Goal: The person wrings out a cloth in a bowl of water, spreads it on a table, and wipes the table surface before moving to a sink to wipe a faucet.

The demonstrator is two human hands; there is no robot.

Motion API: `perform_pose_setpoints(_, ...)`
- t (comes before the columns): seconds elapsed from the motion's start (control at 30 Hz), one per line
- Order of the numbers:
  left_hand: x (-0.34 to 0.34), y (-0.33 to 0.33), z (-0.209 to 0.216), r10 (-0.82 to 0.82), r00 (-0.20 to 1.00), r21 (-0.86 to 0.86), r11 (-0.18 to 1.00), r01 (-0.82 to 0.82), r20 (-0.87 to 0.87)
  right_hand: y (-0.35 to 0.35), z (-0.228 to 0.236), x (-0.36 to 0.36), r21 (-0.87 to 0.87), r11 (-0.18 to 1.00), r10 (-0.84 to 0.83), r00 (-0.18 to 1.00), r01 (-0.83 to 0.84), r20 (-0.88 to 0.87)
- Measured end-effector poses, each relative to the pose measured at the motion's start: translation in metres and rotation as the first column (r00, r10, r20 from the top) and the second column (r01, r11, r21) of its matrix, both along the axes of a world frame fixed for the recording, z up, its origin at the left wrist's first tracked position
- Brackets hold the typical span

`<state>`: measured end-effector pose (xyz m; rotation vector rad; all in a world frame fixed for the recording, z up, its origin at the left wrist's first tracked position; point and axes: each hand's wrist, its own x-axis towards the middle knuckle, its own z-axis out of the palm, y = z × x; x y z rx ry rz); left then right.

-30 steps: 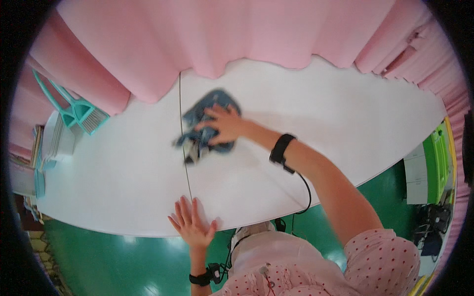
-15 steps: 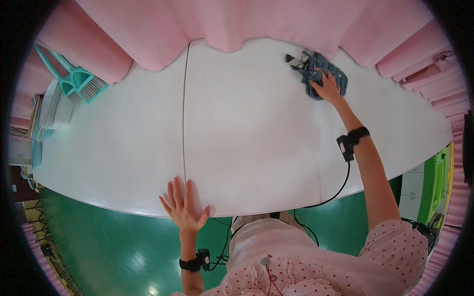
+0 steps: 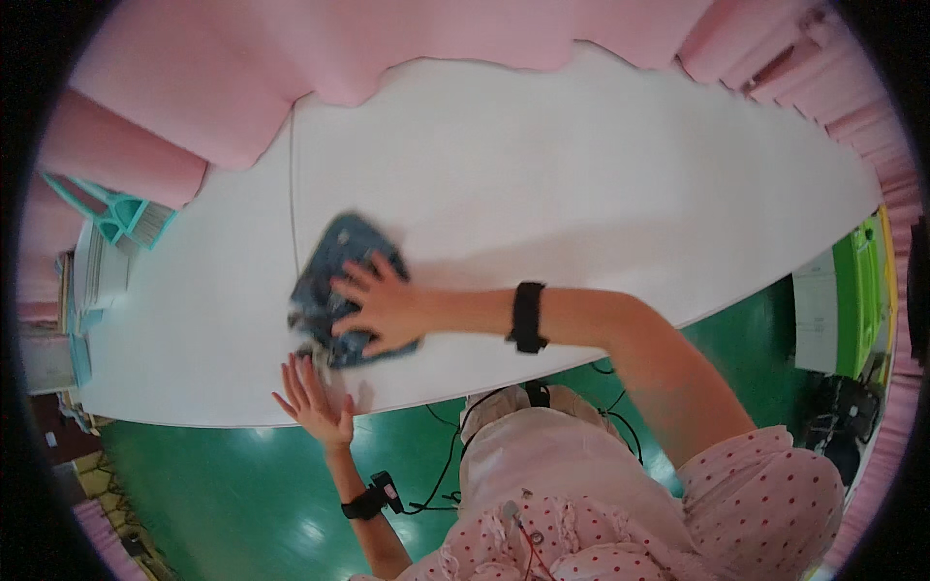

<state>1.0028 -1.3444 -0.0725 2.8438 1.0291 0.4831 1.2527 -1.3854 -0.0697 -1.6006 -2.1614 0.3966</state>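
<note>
A crumpled blue-grey cloth (image 3: 351, 236) lies on the white table (image 3: 542, 174), left of the middle and across its seam. My right hand (image 3: 380, 302) presses flat on top of it with fingers spread, the arm reaching over from the right. A pale patterned end of the cloth sticks out toward my left hand, slightly blurred. My left hand (image 3: 320, 405) rests at the table's near edge, fingers stretched out and holding nothing. Its fingertips are close to the cloth's near corner; I cannot tell whether they touch it.
Pink curtains (image 3: 465, 29) hang along the table's far side. At the far left are a turquoise dustpan and brush (image 3: 131, 215) and a stack of white items (image 3: 102, 271). Black cables (image 3: 446, 474) dangle near my legs. A green-topped cabinet (image 3: 857, 300) stands at the right.
My right hand has swept the cloth from the far right of the table to the near left, beside my left hand. The left hand stays at the near edge. The view has shifted somewhat.
</note>
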Motion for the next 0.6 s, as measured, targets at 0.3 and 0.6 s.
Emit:
perform_pose_setpoints(0.3,0.068,-0.096,0.009,-0.088,0.993,-0.062,0.994,0.093,0.079,-0.097,-0.005,0.079,-0.081,0.979,-0.186,0.982,0.188,0.034)
perform_pose_setpoints(0.6,0.164,-0.206,-0.002,-0.267,0.958,-0.106,0.955,0.277,0.103,-0.353,-0.019,0.320,-0.151,0.421,-0.885,0.442,0.895,0.150)
